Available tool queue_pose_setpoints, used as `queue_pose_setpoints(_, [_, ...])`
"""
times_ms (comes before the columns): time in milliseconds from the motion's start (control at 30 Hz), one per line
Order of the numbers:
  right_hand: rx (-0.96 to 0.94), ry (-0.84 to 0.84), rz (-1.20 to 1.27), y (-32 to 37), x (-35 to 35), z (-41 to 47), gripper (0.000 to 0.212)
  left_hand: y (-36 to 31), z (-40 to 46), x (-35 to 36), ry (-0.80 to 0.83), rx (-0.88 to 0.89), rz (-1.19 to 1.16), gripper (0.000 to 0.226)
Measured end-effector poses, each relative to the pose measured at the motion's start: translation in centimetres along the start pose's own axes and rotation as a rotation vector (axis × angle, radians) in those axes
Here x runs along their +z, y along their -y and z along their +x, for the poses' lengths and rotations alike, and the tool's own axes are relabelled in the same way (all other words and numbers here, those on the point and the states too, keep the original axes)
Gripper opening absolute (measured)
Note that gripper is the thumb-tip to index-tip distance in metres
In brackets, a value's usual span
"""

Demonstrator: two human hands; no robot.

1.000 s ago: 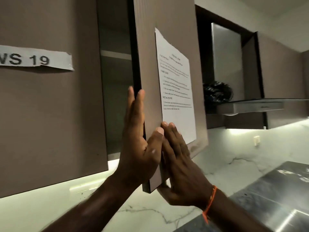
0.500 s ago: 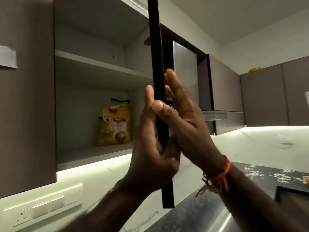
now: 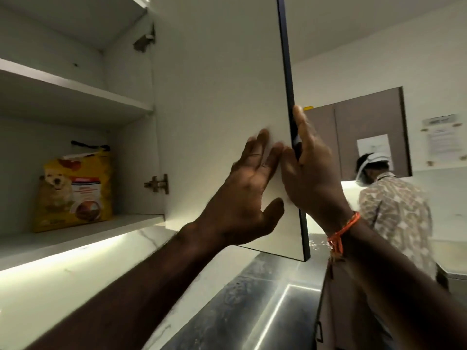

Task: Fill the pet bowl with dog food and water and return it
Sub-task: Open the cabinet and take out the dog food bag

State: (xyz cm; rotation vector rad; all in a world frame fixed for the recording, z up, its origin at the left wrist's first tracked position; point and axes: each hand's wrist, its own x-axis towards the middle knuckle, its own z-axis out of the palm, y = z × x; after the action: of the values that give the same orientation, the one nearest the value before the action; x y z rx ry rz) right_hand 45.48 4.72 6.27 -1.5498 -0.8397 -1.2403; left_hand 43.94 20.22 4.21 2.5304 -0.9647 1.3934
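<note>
A yellow dog food bag (image 3: pixel 73 190) with a dog's picture stands upright on the lower shelf (image 3: pixel 83 231) of the wall cabinet, at the left. The cabinet door (image 3: pixel 217 109) is swung wide open, its white inner face toward me. My left hand (image 3: pixel 245 195) lies flat against that inner face, fingers spread. My right hand (image 3: pixel 310 170) wraps around the door's dark outer edge, an orange thread on its wrist. No pet bowl is in view.
An upper shelf (image 3: pixel 75 87) in the cabinet holds nothing I can see. A dark countertop (image 3: pixel 252 299) runs below the door. Another person in a patterned shirt (image 3: pixel 396 218) stands at the right, facing more brown cabinets (image 3: pixel 366 130).
The door has swung from nearly closed to fully open, pushed rightward by both hands. The dog food bag and the cabinet's inside have come into view.
</note>
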Motion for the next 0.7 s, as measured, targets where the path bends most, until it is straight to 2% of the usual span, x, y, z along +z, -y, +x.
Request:
queue_pose_setpoints(133, [0.013,0.027,-0.17,-4.3,-0.5,0.4,0.069,0.1,1.7,3.1,0.1,-0.038,0.16,0.102])
queue_pose_setpoints(367, [-0.01,-0.003,-0.429,-9.1,0.6,0.0,0.068,1.0,3.5,6.5,0.258,-0.032,0.329,0.101])
queue_pose_setpoints(700, [0.001,0.014,-0.573,-10.3,1.9,-0.5,0.068,2.0,3.4,7.1,0.277,-0.008,0.361,0.098])
